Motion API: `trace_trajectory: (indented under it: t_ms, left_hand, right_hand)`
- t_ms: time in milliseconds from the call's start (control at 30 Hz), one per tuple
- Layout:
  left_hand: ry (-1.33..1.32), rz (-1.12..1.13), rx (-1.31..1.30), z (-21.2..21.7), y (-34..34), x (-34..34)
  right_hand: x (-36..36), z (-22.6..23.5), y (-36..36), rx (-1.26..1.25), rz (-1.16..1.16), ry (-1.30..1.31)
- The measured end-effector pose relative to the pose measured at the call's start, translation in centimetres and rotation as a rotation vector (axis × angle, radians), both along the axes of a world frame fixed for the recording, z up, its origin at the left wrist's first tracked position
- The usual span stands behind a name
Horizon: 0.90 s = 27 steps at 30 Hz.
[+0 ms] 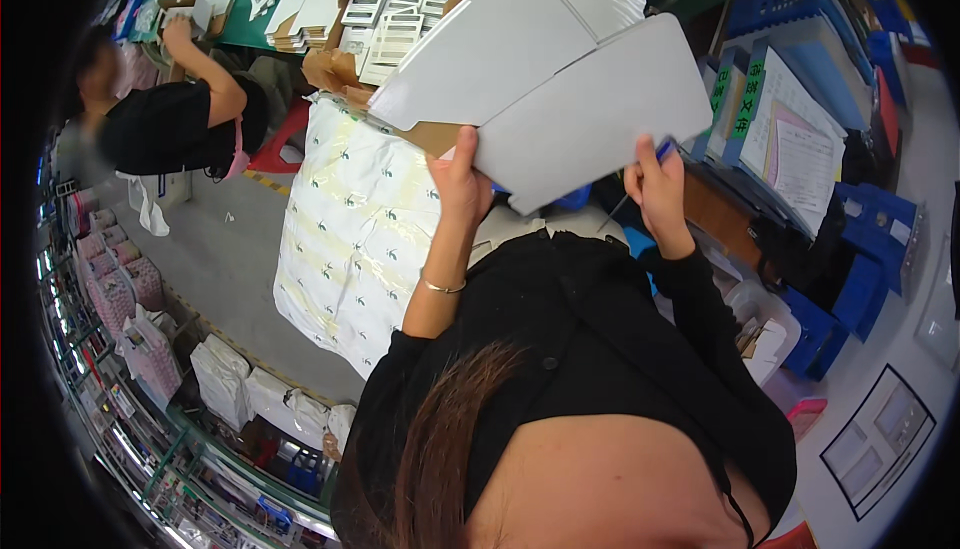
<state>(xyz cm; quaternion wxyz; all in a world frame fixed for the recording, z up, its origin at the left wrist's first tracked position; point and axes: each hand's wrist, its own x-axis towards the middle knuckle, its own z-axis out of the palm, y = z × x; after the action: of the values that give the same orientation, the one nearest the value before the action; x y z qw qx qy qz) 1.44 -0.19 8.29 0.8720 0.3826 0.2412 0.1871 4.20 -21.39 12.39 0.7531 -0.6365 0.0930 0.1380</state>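
Left grip (462, 177) on flat, brown-patched white cardboard (590, 114)

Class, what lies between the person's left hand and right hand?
In the head view, flat white cardboard spans the stretch between the left hand and right hand.

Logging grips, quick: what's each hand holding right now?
Left hand: closed, holding white cardboard.
Right hand: closed, holding the cardboard's edge and a slim blue-ended object.
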Motion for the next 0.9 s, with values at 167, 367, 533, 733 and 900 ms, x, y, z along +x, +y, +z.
trace_trajectory:
  t_ms: [167,367,533,733,900]
  left_hand:
    - [0.059,-0.016,0.116,2.7,4.3,-2.5]
    - [0.237,-0.190,0.253,2.5,5.2,-5.5]
    - [0.242,-0.148,0.083,3.2,4.3,-6.6]
    - [0.335,-0.332,-0.070,1.3,4.9,-9.1]
    - [0.411,-0.563,0.187,1.2,3.9,-9.3]
  right_hand:
    - [-0.3,0.2,-5.1,-0.036,0.017,-0.266]
    - [0.8,2.7,-0.5,-0.228,0.293,-0.542]
    - [-1.1,0.6,-1.6,-0.171,0.250,-0.340]
    - [-1.3,-1.0,-1.9,-0.128,0.152,-0.259]
    - [-1.0,-0.6,-1.5,-0.099,0.109,-0.240]
